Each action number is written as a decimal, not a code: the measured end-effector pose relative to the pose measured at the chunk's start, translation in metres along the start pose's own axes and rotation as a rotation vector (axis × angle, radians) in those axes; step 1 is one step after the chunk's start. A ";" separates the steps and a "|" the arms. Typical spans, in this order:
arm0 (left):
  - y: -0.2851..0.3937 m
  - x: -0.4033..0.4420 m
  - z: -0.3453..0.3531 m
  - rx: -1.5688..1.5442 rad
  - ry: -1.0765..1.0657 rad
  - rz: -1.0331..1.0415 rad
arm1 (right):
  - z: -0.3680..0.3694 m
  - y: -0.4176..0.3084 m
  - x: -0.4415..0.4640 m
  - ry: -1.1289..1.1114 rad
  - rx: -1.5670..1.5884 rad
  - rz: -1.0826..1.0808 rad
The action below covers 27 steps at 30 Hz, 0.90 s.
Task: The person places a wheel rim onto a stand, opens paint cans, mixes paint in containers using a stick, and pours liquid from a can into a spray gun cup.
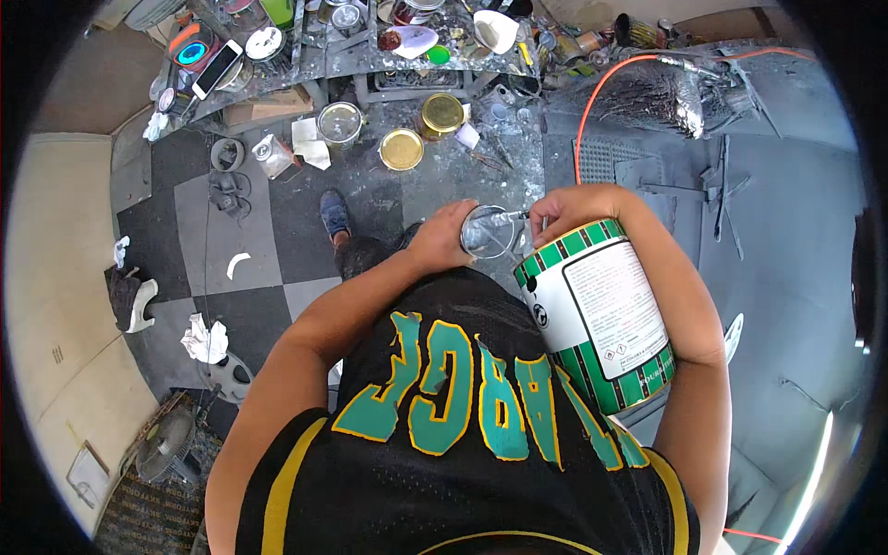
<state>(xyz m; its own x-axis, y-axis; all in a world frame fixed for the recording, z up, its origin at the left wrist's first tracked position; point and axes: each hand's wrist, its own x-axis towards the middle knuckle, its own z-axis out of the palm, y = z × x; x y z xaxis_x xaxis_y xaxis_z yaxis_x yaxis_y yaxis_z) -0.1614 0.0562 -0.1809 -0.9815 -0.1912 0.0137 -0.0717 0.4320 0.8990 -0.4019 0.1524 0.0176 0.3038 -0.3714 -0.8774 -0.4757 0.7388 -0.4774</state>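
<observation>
My left hand (pixel 444 236) is wrapped round the side of a clear round cup (pixel 488 232) in front of my body. A thin grey tool (pixel 505 218) reaches over the cup's rim into it, its outer end pinched in the fingers of my right hand (pixel 569 211). A large green and white can (pixel 601 319) with a printed label lies tilted between my right forearm and my chest. The cup's contents are hard to make out.
A cluttered bench (pixel 324 55) holds a phone (pixel 217 69), cups and lids. Below it are a gold-lidded tin (pixel 442 113), a gold lid (pixel 401 148) and a clear container (pixel 339 123). An orange hose (pixel 581 139) hangs at right; a fan (pixel 166 449) stands lower left.
</observation>
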 end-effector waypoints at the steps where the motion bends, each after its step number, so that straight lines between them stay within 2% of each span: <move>1: 0.000 0.001 0.000 0.000 -0.001 0.004 | 0.000 0.000 0.000 0.001 0.001 0.011; 9: 0.004 0.002 -0.005 -0.028 -0.075 -0.058 | 0.001 0.004 0.000 0.007 0.040 0.003; 15: 0.002 0.001 -0.002 -0.013 -0.021 -0.021 | 0.003 0.003 -0.001 0.005 0.044 0.041; 27: 0.002 -0.004 -0.004 -0.005 -0.057 -0.072 | 0.006 -0.004 -0.007 0.011 0.045 0.108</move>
<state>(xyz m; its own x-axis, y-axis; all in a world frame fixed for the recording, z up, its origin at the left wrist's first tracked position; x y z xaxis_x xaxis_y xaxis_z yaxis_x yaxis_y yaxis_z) -0.1569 0.0543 -0.1769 -0.9823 -0.1714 -0.0758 -0.1416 0.4142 0.8991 -0.3968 0.1555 0.0261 0.2435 -0.2945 -0.9241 -0.4677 0.7990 -0.3779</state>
